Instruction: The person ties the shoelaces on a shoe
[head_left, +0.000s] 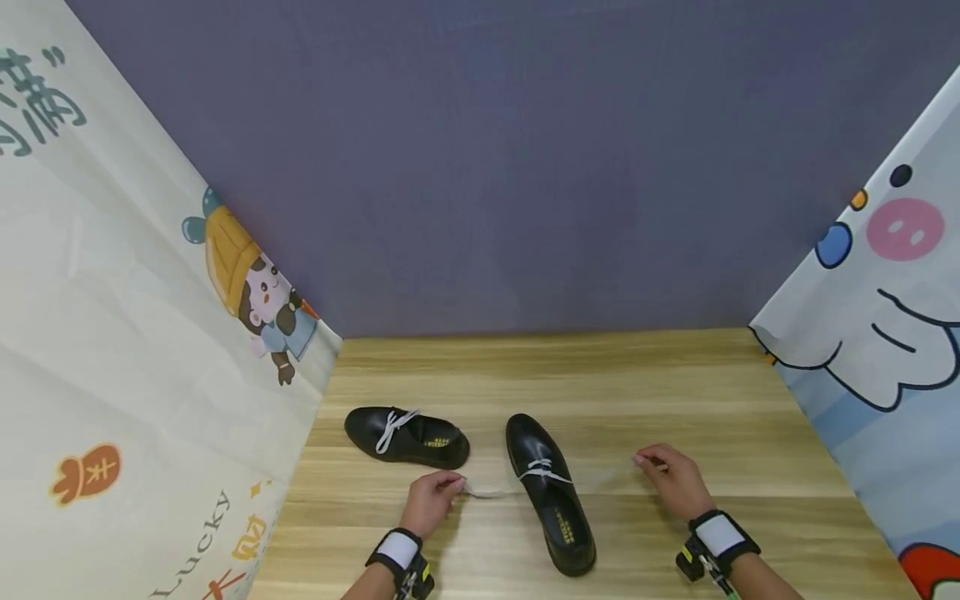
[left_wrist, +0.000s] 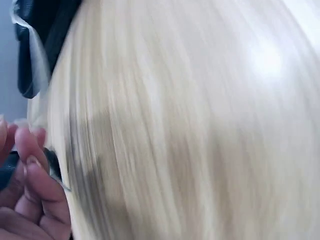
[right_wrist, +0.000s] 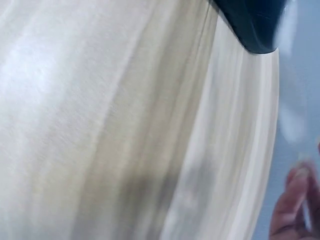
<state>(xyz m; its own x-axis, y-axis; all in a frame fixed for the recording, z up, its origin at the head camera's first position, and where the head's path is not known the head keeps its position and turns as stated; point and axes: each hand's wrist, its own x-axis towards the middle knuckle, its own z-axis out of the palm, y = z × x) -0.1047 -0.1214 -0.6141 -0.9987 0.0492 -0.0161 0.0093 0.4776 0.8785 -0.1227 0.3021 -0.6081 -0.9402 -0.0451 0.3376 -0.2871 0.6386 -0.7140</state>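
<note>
A black dress shoe (head_left: 572, 533) stands on the wooden tabletop between my two hands, its toe pointing away and a little left. Its white shoelace (head_left: 545, 476) crosses the tongue, and one end runs out to each side. My left hand (head_left: 431, 504) pinches the left lace end between thumb and fingers, left of the shoe. On the other side, my right hand (head_left: 672, 483) pinches the right end, which looks faint and blurred. In the right wrist view the dark shoe (right_wrist: 257, 25) is cut off at the top, and my fingertips are partly outside the frame.
A second black shoe (head_left: 365, 430) with a tied white lace (head_left: 388, 435) lies left, just beyond my left hand, toe to the left. A grey-purple cloth (head_left: 540, 167) backs the wooden table (head_left: 555, 367). Printed white sheets (head_left: 150, 300) flank both sides. Both wrists wear strapped cameras.
</note>
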